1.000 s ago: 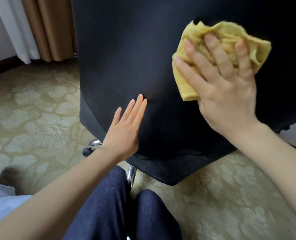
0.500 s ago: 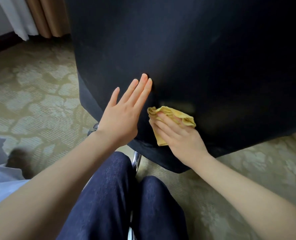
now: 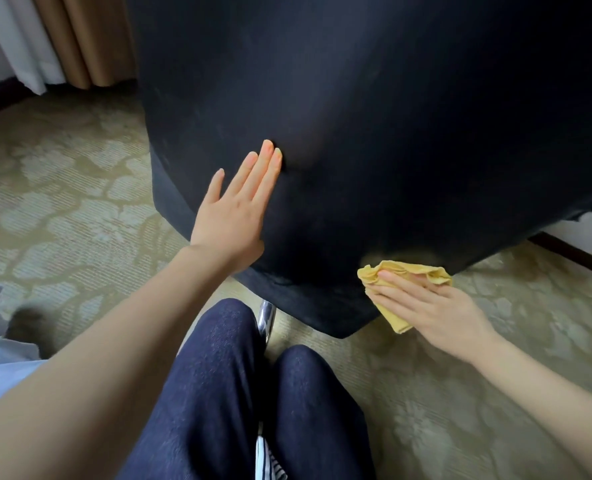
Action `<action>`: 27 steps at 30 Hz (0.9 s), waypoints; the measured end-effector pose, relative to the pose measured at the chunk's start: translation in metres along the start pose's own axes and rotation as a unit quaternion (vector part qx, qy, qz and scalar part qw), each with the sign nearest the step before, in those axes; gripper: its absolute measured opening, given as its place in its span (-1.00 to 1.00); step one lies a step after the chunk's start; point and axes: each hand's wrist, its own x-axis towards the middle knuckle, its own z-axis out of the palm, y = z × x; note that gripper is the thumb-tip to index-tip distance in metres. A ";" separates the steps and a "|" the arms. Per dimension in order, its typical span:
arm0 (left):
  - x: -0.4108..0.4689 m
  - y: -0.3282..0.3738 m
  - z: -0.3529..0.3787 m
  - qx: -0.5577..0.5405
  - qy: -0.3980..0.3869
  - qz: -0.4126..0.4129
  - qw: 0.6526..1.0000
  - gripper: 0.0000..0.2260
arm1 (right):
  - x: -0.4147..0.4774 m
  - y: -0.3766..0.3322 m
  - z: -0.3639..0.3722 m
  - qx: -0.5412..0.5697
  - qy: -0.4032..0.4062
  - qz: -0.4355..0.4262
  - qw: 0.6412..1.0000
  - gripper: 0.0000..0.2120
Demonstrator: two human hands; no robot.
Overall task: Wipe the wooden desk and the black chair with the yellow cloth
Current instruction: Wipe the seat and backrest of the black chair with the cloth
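Matt black fabric chair [image 3: 374, 133]; soft yellow cloth [image 3: 408, 271].

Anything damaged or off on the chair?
The chair has a ragged edge at far right, maybe frayed or torn; blurred, so unsure. Otherwise nothing: left hand flat on it, right hand pressing the cloth low.

Left hand [image 3: 233, 216] flat on black chair [image 3: 391, 116]; right hand [image 3: 440, 313] on yellow cloth [image 3: 408, 270]
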 end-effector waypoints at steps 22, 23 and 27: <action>-0.001 0.010 0.032 -0.313 0.007 -0.120 0.942 -0.06 | 0.096 -0.002 -0.048 -0.172 0.152 0.192 0.954 -0.46; 0.000 0.012 0.034 -0.314 0.010 -0.120 0.942 -0.06 | 0.097 -0.008 -0.040 -0.171 0.140 0.178 0.959 -0.45; 0.004 0.016 0.041 -0.315 0.021 -0.118 0.942 -0.06 | 0.101 -0.032 -0.011 -0.139 0.085 0.118 0.980 -0.41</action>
